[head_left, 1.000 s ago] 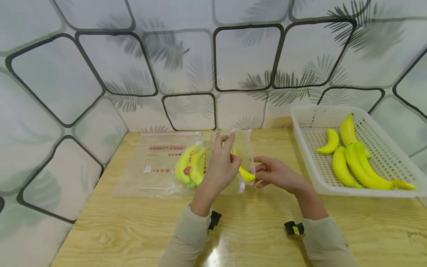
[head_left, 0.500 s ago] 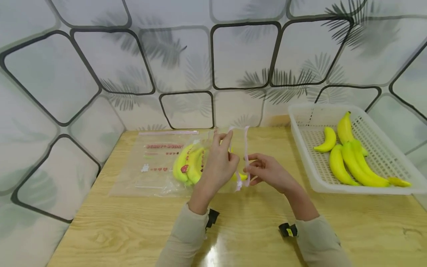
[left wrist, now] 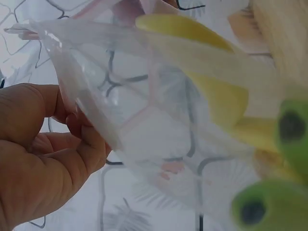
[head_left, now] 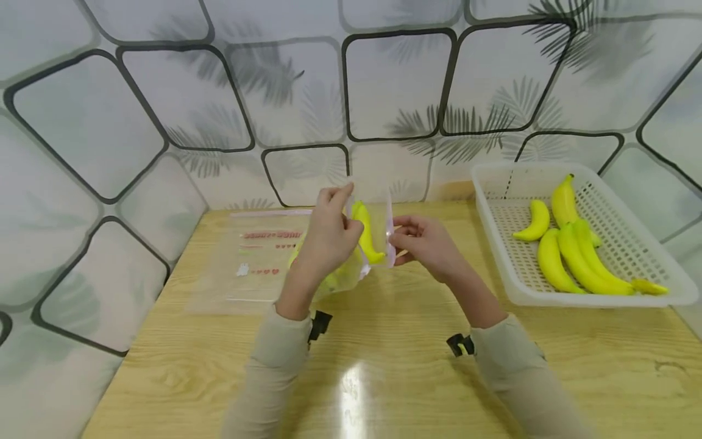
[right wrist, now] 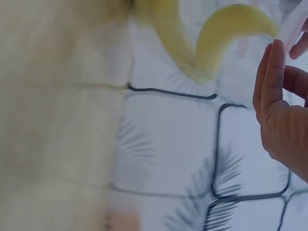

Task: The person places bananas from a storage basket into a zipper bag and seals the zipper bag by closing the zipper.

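A clear zip bag (head_left: pixel 344 277) with a pink rim holds several bananas; a curved yellow banana (head_left: pixel 366 235) lies near its mouth. My left hand (head_left: pixel 328 235) pinches one side of the mouth, fingers bent against the plastic in the left wrist view. The opposite side of the rim is pinched between thumb and fingers of my right hand (head_left: pixel 428 244), so the mouth stands spread apart. Green-tipped banana ends (left wrist: pixel 267 207) show deeper in the bag in the left wrist view. My left hand and forearm hide part of the bag in the head view.
Another clear zip bag (head_left: pixel 219 286) with red print lies flat on the wooden table (head_left: pixel 395 366) at the left. A white perforated basket (head_left: pixel 507 268) at the right contains several bananas (head_left: pixel 554 262). A patterned wall covering (head_left: pixel 400 85) rises behind the table.
Both hands have moved up and left, raising the bag's mouth with the bananas inside. My right hand, earlier beside the rim, now pinches it. The printed bag stays flat.
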Demonstrator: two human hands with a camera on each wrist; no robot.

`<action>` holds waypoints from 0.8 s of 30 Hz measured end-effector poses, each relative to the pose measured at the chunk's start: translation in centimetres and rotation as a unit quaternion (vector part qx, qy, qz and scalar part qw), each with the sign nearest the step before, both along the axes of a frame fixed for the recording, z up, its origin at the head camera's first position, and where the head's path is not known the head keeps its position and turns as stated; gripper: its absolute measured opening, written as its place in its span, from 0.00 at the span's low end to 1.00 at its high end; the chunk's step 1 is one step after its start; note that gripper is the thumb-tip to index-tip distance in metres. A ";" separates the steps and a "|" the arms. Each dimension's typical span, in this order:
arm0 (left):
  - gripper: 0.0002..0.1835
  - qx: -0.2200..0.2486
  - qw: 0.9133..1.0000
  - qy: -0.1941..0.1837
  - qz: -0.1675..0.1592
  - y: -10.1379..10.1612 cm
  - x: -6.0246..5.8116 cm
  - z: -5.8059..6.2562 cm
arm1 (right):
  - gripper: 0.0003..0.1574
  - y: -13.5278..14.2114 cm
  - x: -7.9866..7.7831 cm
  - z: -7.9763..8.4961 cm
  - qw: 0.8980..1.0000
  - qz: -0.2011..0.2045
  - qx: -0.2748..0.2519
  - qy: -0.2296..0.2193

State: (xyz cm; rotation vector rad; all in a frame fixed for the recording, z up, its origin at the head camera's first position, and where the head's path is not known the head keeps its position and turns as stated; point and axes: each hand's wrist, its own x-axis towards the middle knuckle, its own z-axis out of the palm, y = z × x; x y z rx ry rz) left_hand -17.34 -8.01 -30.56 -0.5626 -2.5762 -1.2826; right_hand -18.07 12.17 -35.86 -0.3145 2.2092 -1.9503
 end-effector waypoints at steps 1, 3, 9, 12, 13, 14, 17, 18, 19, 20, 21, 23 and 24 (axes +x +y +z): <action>0.36 0.001 1.000 -0.008 0.005 -0.7 -0.2 0.8 | 0.26 -0.4 -0.2 1.1 1.000 0.002 -0.005 0.003; 0.35 0.005 1.000 -0.024 0.007 -2.1 -0.5 2.4 | 0.25 -1.2 -0.7 3.1 1.000 0.010 -0.021 0.011; 0.33 0.025 0.998 -0.050 0.000 -5.0 -0.5 6.2 | 0.22 -2.6 -1.4 8.8 0.996 -0.016 -0.081 0.031; 0.32 0.037 0.998 -0.047 -0.003 -5.4 -0.5 7.2 | 0.21 -2.7 -1.3 10.8 0.993 -0.034 -0.102 0.041; 0.32 0.041 0.998 -0.049 -0.004 -5.4 -0.5 7.4 | 0.21 -2.6 -1.3 11.3 0.993 -0.040 -0.106 0.042; 0.32 0.045 0.998 -0.051 -0.007 -5.3 -0.5 7.5 | 0.21 -2.5 -1.3 11.6 0.992 -0.045 -0.106 0.044; 0.32 0.051 0.997 -0.062 -0.011 -4.8 -0.3 7.8 | 0.20 -2.1 -1.1 12.4 0.992 -0.062 -0.096 0.046; 0.32 0.052 0.996 -0.068 -0.017 -4.6 -0.2 7.8 | 0.20 -1.9 -1.1 12.5 0.993 -0.066 -0.089 0.046; 0.33 0.055 0.995 -0.076 -0.022 -4.5 -0.1 7.7 | 0.20 -1.8 -1.1 12.6 0.993 -0.070 -0.081 0.045; 0.33 0.057 0.994 -0.084 -0.031 -4.4 0.1 7.6 | 0.19 -1.6 -1.1 12.5 0.994 -0.072 -0.073 0.043; 0.33 0.059 0.993 -0.094 -0.039 -4.3 0.2 7.4 | 0.19 -1.3 -1.1 12.3 0.994 -0.071 -0.066 0.040; 0.33 0.056 0.990 -0.119 -0.054 -4.3 0.6 6.9 | 0.19 -0.8 -0.9 11.8 0.996 -0.069 -0.050 0.030; 0.33 0.052 0.988 -0.133 -0.064 -4.2 0.8 6.6 | 0.19 -0.5 -0.9 11.3 0.997 -0.063 -0.043 0.023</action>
